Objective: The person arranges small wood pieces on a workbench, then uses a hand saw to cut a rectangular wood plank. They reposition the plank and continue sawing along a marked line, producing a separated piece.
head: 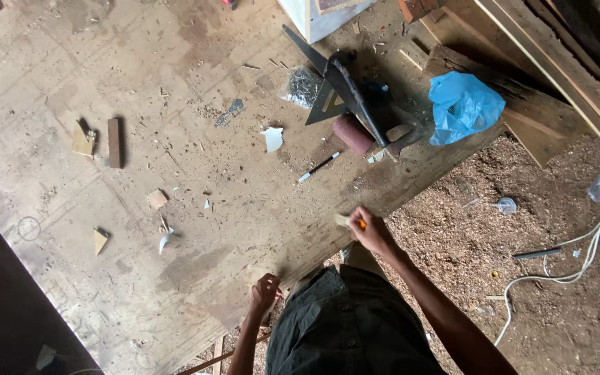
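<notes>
At the near edge of the wooden bench, the right hand is closed around a small orange thing, perhaps a pencil stub. The left hand is curled at the same edge, touching it; whether it holds anything I cannot tell. A pen lies further in on the bench.

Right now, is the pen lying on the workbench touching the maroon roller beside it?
Apart. The head view shows bare, dusty board between the pen and the maroon roller; both lie on the workbench.
</notes>
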